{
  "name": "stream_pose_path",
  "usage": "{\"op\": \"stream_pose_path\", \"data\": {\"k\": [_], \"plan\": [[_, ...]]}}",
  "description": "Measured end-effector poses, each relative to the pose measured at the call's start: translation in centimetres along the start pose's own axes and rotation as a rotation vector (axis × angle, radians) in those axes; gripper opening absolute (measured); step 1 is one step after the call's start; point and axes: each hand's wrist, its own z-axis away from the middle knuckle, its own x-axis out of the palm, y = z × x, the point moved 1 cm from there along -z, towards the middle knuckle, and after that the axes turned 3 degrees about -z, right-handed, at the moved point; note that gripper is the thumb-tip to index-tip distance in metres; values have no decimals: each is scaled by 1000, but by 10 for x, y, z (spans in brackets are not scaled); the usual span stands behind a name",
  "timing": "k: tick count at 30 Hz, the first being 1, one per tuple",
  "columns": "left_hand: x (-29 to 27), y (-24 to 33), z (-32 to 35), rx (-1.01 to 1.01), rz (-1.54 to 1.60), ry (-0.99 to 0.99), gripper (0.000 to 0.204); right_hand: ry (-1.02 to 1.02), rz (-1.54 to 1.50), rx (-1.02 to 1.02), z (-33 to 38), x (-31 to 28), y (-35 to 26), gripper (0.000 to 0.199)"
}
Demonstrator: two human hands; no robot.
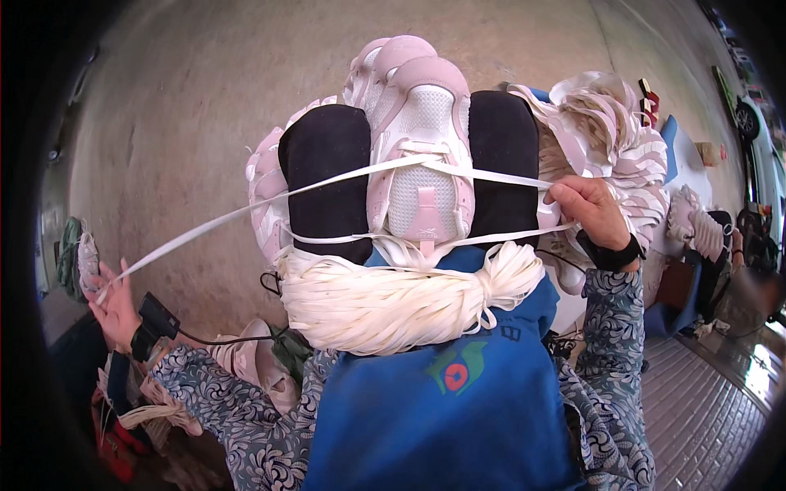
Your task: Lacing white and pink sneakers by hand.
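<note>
A pink and white sneaker upper [426, 110] lies between my black-covered knees, its tongue toward me. Through its top eyelets runs a white shoelace [319, 181], its two strands crossing over the tongue. Out at the far left, my left hand [119, 316] holds one end of the lace, which is drawn long and taut. My right hand [596, 211] pinches the other strand close by, just right of my right knee. Across my lap, on the blue apron [442, 409], rests a thick tied bundle of white laces [385, 301]. Further strands loop behind the tongue.
More pink and white uppers [401, 51] are lined up beyond the held one. A large stack of uppers [606, 123] stands at my right, with others [266, 192] beside my left knee. Another person's blurred form [749, 295] shows at the far right.
</note>
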Motion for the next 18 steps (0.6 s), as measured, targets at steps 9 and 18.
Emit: {"op": "stream_pose_path", "data": {"k": [9, 18], "plan": [[23, -38, 1, -327, -247, -590, 31, 650, 194, -252, -15, -2, 4, 21], [181, -198, 232, -398, -973, -1166, 24, 184, -13, -508, -25, 53, -78, 20]]}}
